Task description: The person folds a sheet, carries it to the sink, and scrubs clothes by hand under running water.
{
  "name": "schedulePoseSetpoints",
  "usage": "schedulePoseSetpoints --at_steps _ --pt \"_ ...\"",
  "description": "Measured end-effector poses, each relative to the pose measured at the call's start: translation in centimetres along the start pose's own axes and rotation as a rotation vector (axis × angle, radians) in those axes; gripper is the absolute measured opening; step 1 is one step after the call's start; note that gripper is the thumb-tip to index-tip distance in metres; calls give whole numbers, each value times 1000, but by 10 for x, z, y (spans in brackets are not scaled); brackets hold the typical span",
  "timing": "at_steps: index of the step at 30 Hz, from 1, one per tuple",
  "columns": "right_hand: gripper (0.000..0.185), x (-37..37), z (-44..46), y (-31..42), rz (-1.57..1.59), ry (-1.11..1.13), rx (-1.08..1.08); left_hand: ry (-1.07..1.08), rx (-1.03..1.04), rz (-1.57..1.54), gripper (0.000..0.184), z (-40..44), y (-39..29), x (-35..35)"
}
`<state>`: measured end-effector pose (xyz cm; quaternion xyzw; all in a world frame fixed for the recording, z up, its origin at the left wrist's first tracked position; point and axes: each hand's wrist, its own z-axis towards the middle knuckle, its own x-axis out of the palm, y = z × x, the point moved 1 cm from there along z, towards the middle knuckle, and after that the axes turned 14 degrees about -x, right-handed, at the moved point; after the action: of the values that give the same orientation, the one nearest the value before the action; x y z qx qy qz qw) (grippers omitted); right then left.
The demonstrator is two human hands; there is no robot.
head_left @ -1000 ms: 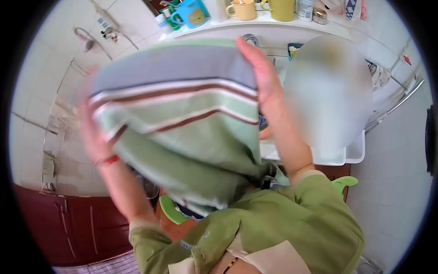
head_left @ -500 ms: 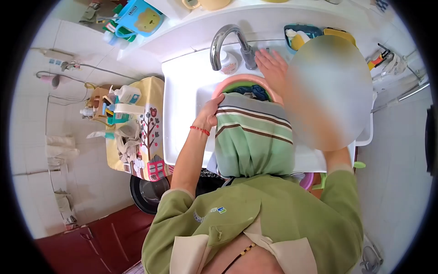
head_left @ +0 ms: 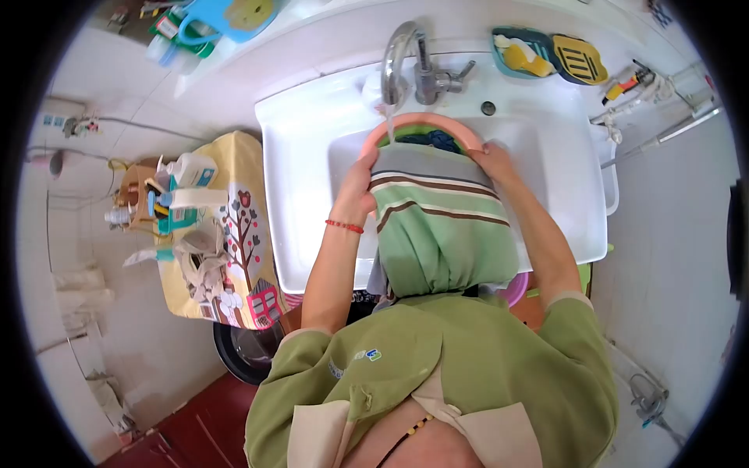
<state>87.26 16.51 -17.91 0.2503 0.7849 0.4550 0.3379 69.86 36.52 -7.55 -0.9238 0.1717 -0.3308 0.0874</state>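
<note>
A broad, soft cloth in pale green and grey with brown and white stripes (head_left: 445, 234) lies across the centre of the frame, covering the near part of a round, salmon-pink plastic basin (head_left: 425, 118) and running over the near edge of a white ceramic sink (head_left: 304, 156) to the wearer's front. The left hand (head_left: 355, 187) is curled closed on the cloth's upper left edge, the right hand (head_left: 493, 162) on its upper right corner, thumb and fingers drawn together; whether either also grips the basin rim cannot be told. A thin stream of water (head_left: 392, 129) seems to fall from the curved chrome faucet (head_left: 425, 82) near the cloth's far edge. The overhanging length could carry water onto the green shirt (head_left: 398, 343), and wet weight pulling on one side could tip the basin. The spout overhangs the basin's far left, so lifting there could knock it. Dark blue fabric (head_left: 443, 140) bunched inside takes up room. Two soap dishes, one teal (head_left: 497, 51) and one yellow-topped and slotted (head_left: 580, 58), stand at upper right; pump bottles (head_left: 195, 169) crowd the left.
</note>
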Motion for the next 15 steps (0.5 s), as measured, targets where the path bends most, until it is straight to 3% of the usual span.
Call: schedulePoseSetpoints --at_steps 3,4,7,10,12,13,15 --pt "57 -2 1 -5 -436 14 -176 8 65 45 39 -14 -18 2" --pt "56 -8 3 -19 -420 -3 -124 20 121 61 40 -22 -28 0" --pt "52 -36 -12 -27 -285 -80 -362 -43 183 40 39 -57 -63 26" --pt "50 -78 -47 1 -486 -299 -464 25 186 7 38 -38 -79 46" --pt "50 -113 -64 -1 -184 -402 -379 -9 174 10 37 -1 -86 27" --pt "48 -128 -67 0 -435 -460 -371 -45 172 6 37 6 -85 24" --pt "51 -141 -76 22 -687 -366 -354 -18 122 -29 37 27 -81 13"
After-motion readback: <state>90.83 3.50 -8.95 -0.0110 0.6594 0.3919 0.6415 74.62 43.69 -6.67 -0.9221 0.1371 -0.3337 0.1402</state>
